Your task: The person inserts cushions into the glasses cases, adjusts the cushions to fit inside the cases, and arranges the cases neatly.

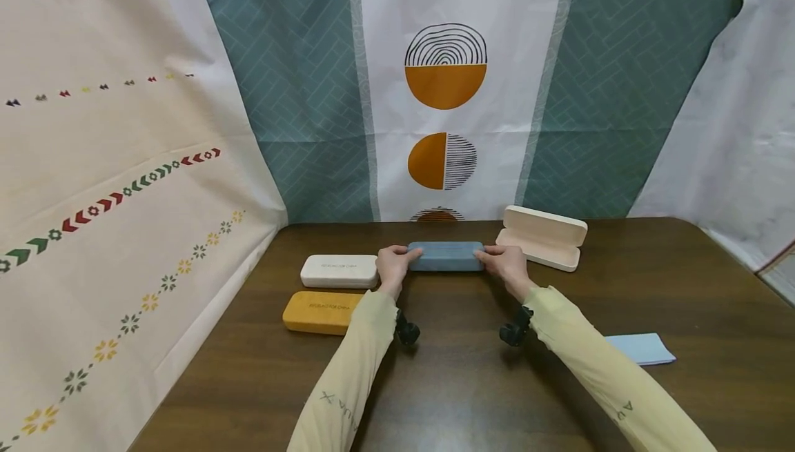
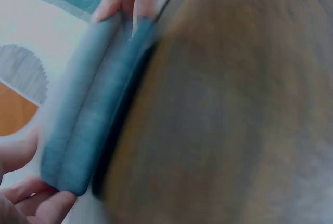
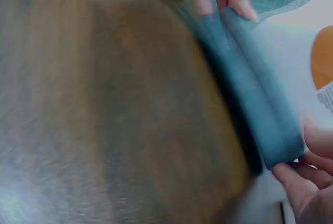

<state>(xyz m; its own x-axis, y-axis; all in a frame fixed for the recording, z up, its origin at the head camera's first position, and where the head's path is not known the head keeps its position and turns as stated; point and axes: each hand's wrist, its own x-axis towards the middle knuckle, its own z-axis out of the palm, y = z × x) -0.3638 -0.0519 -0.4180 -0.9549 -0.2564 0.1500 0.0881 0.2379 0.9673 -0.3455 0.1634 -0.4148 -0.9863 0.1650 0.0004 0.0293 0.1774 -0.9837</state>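
A blue glasses case [image 1: 446, 257] is held at its two short ends between both hands, near the far side of the table. Its lid seam runs lengthwise in the left wrist view, where the case [image 2: 86, 115] looks closed. My left hand [image 1: 393, 267] pinches the left end with thumb and fingers. At the other end, my right hand [image 1: 506, 267] grips it the same way; in the right wrist view the fingertips [image 3: 291, 174] touch the case's lower edge. Beside the left hand lies a white glasses case [image 1: 340, 271], closed.
A yellow glasses case [image 1: 323, 312] lies closed in front of the white one. An opened cream glasses case [image 1: 542, 237] stands at the back right. Partly behind the right sleeve is a folded light-blue cloth [image 1: 641, 349]. Patterned curtains [image 1: 310, 93] hang behind the brown table [image 1: 459, 397].
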